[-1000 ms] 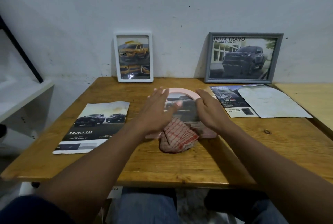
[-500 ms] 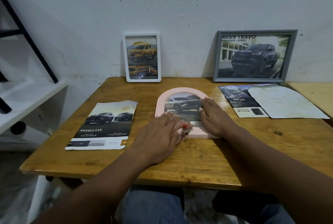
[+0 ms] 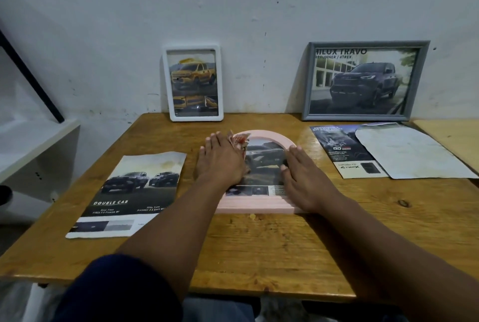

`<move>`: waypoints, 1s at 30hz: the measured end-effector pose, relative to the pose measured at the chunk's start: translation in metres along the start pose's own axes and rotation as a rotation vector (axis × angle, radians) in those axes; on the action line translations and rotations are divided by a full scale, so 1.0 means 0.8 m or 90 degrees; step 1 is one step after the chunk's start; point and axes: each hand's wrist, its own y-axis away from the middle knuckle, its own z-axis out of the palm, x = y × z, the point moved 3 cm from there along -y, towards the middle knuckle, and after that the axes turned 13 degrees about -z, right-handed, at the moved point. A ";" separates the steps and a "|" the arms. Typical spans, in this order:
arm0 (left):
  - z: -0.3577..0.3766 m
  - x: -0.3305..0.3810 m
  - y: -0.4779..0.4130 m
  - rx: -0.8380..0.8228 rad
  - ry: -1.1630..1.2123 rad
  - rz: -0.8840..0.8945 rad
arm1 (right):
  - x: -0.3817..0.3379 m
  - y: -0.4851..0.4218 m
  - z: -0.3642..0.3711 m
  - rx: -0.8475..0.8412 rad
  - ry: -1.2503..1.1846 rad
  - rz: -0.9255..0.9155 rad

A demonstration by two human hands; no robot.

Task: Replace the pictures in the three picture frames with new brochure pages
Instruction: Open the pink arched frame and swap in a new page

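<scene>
Pink arched frame (image 3: 272, 137) lies flat at table (image 3: 259, 244) centre, car page inside. Left hand (image 3: 220, 161), fingers straight, presses checked cloth (image 3: 239, 141) on glass, far-left; right hand (image 3: 305, 179), flat, steadies right rim. Wipe w/ light even strokes, keep frame pinned.

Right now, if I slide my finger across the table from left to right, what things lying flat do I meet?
Double Cab brochure page → left hand → pink arched frame → right hand → 4TREX brochure page → pale paper sheet.
</scene>
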 end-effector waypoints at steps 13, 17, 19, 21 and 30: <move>0.022 0.079 -0.100 -0.100 -0.036 0.070 | -0.002 -0.001 0.002 -0.006 0.034 -0.003; 0.026 0.104 -0.096 -0.121 -0.076 0.101 | 0.006 -0.007 -0.008 0.050 -0.081 0.016; 0.023 0.101 -0.098 -0.136 -0.068 0.106 | 0.012 -0.017 -0.020 0.092 -0.089 0.015; 0.013 0.086 -0.098 -0.133 -0.009 0.094 | 0.015 -0.038 -0.029 0.109 -0.039 0.004; 0.005 -0.021 -0.045 -0.071 -0.022 0.091 | 0.012 -0.134 -0.001 -0.016 0.114 -0.073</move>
